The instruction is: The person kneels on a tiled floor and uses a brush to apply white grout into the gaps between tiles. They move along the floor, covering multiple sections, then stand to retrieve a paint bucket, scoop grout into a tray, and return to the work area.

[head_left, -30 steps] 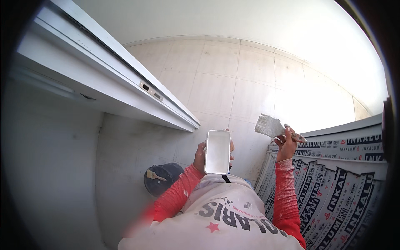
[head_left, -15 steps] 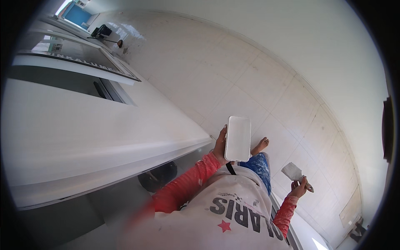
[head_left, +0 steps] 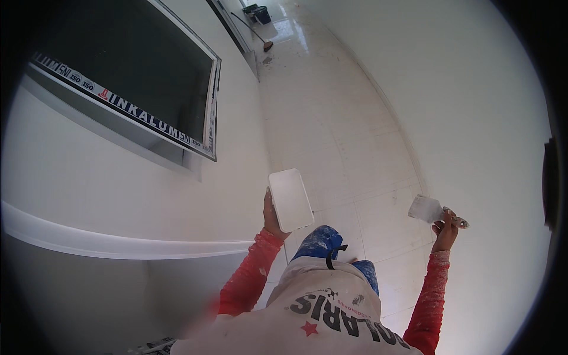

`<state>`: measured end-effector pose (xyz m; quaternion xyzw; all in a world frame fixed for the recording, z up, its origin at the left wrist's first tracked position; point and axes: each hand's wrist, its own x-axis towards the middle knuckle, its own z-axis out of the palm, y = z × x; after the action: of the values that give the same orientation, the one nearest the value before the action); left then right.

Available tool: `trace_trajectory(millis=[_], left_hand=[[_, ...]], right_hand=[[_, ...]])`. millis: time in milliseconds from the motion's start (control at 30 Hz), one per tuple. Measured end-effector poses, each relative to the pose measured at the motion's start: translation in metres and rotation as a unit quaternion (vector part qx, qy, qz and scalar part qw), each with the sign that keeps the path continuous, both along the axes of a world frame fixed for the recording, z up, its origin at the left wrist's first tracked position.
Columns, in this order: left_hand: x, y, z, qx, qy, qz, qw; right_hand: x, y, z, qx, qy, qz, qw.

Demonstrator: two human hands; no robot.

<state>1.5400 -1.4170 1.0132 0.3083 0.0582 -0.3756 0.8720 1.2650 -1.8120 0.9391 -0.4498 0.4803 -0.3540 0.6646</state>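
Nearest the camera, the person's pale shirt (head_left: 319, 319) with dark lettering and a red star filled the lower middle, with red sleeves (head_left: 248, 278) speckled with white running out to either side. Just beyond it, blue trousers (head_left: 322, 242) smeared with white showed above the tiled floor (head_left: 337, 130).

The left hand (head_left: 271, 218) was clenched around the near edge of a flat white rectangular board (head_left: 290, 200), holding it up and slightly tilted in front of the body, left of the trousers. The right hand (head_left: 445, 228) was raised well apart to the right, close to the white wall (head_left: 473, 106) there, its fingers gripping the handle of a wide putty knife (head_left: 429, 210) whose white-coated blade pointed left.

On the left, a white wall carried a curved ledge (head_left: 118, 242) in the near part and, farther up, a dark window (head_left: 136, 71) in a frame bearing a printed strip. The floor ran away between the two walls; at its far end lay a long-handled tool (head_left: 254, 29) and a dark bucket (head_left: 259, 12).
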Motion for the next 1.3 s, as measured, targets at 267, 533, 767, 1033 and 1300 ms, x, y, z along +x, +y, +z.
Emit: trace_trajectory(millis=[267,533,767,1033,1300], left_hand=[[0.159,-0.001,0.053,0.054,-0.206,0.313,0.926],[0.27,0.029,0.063,0.259,-0.308,0.445,0.8],[0.276,0.06,0.072,0.297,-0.277,0.508,0.759],[0.252,0.044,0.093,0.238,-0.233,0.457,0.825],[0.246,0.037,0.102,0.244,-0.229,0.448,0.829]], right_hand=[[0.132,-0.109,-0.018,0.055,0.012,0.055,0.997],[0.252,-0.148,-0.061,0.139,0.094,0.09,0.982],[0.402,-0.204,-0.073,0.106,0.133,0.22,0.961],[0.567,-0.227,-0.074,0.1,0.131,0.363,0.917],[0.656,-0.225,-0.072,0.069,0.178,0.467,0.863]])
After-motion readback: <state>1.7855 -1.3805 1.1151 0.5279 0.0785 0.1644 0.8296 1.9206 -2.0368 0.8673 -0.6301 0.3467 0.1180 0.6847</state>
